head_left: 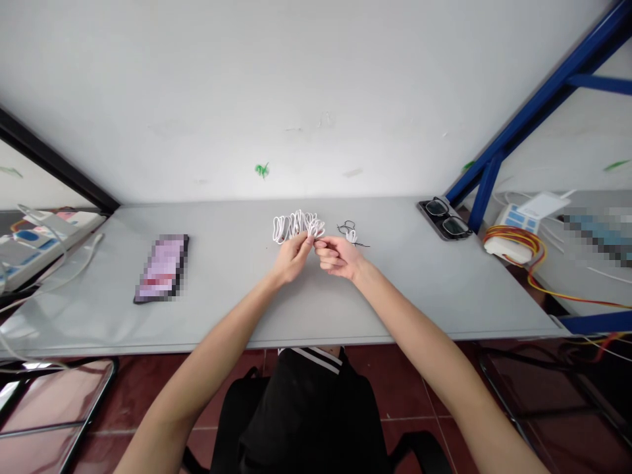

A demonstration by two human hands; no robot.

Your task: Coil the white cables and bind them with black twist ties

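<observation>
My left hand [292, 259] is closed on a coiled white cable [316, 227], its thumb pressing on the near end of the loops. Close against it, my right hand [338, 256] has its fingers curled in a pinch at the same end of the coil; what lies between the fingertips is too small to make out. Just beyond the left hand, more bundled white cables [282, 228] rest on the grey table [316, 309]. Thin black ties [347, 226] and a small white piece [351, 236] lie behind the right hand.
A phone [162, 268] lies at the left. Eyeglasses [447, 217] sit on a dark case at the right, near a blue metal frame [486, 187]. Power strips with cords [513, 247] stand beyond both table sides. A white wall [316, 99] closes the back.
</observation>
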